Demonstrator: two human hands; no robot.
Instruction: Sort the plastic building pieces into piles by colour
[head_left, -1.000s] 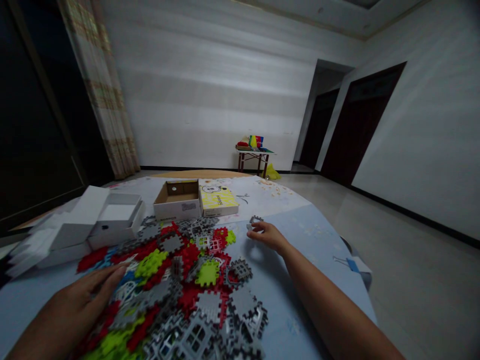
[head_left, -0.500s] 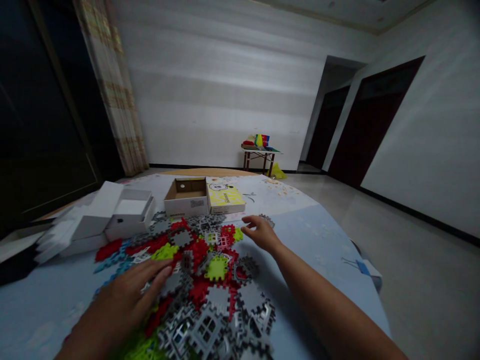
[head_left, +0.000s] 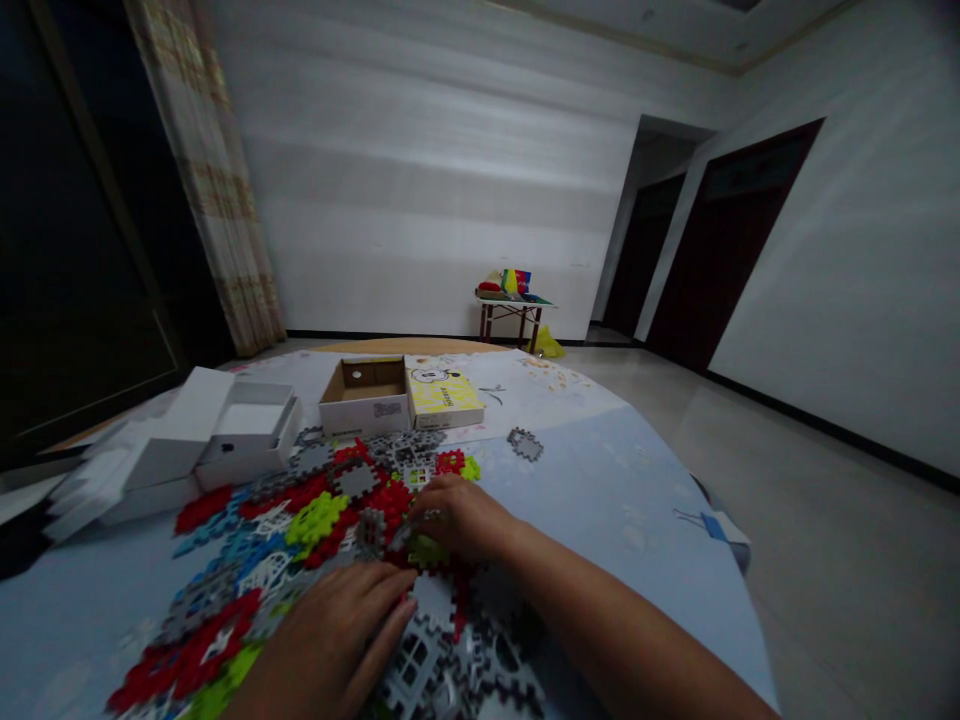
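In the head view both hands are working in a heap of interlocking tiles (head_left: 330,540) that is lying spread over the table (head_left: 600,500) in red, grey, green and blue. The right hand (head_left: 461,520) is resting on the middle of the heap with its fingers curled down over a green tile (head_left: 426,550), though whether it is actually gripping it cannot be told. The left hand (head_left: 330,640) is lying flat on grey tiles nearer the body, fingers together and clamped on nothing. No joined assembly is showing, so the sorting or building looks barely begun. One grey tile (head_left: 525,443) is lying apart beyond the heap. A cardboard box (head_left: 365,395) is standing open behind, touching a yellow lid (head_left: 444,395), and white boxes (head_left: 217,435) are crowding the left edge.
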